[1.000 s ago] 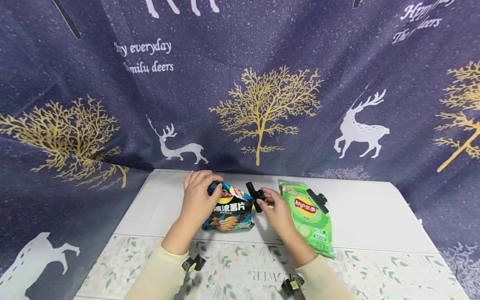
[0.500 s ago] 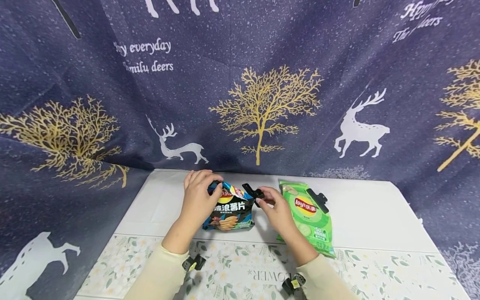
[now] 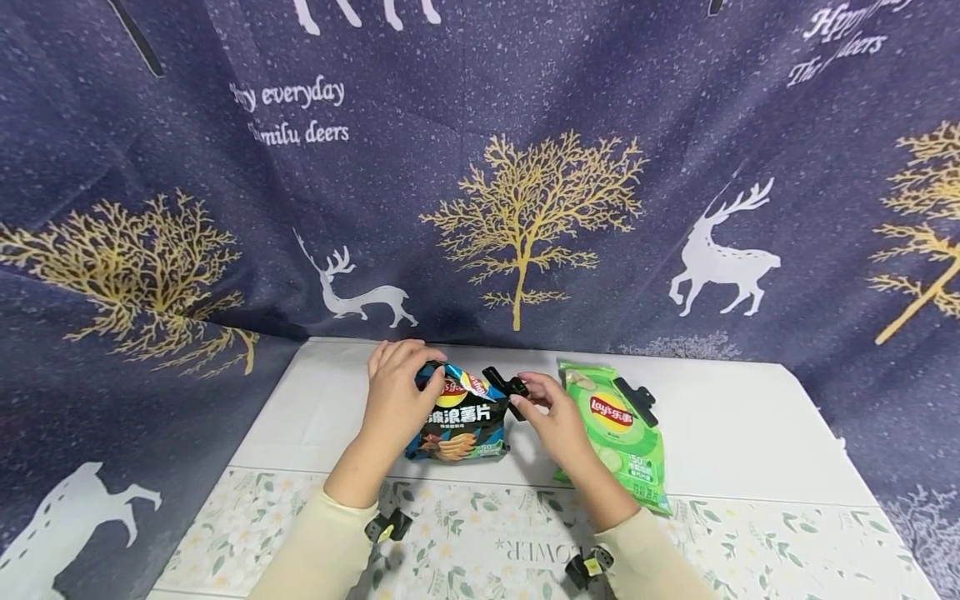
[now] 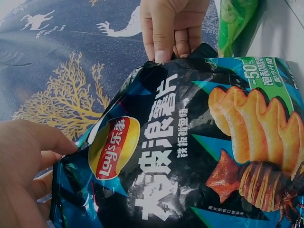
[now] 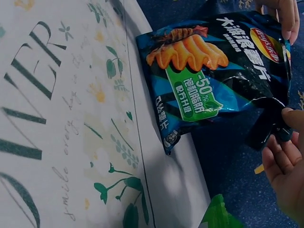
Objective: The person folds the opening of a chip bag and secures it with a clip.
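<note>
A black and blue bag of potato chips (image 3: 461, 425) stands near the back of the table, its top folded over. My left hand (image 3: 401, 387) pinches the folded top at its left corner, thumb in front, as the left wrist view also shows. At the bag's upper right corner sits a black clip (image 3: 507, 390). My right hand (image 3: 553, 417) pinches the clip's handle between thumb and fingers; in the right wrist view the clip (image 5: 266, 127) lies against the bag's edge. Whether its jaws bite the fold fully is hard to tell.
To the right lies a green bag of chips (image 3: 618, 450) with another black clip (image 3: 636, 402) on its upper right edge. A white table (image 3: 735, 433) with a flowered front strip (image 3: 300, 517) bears everything. Behind it hangs a dark blue cloth (image 3: 375, 208).
The clip in my right hand has tilted and shifted slightly left, onto the bag's corner, over the first half second. Since then it is nearly still. My left hand has stayed in place.
</note>
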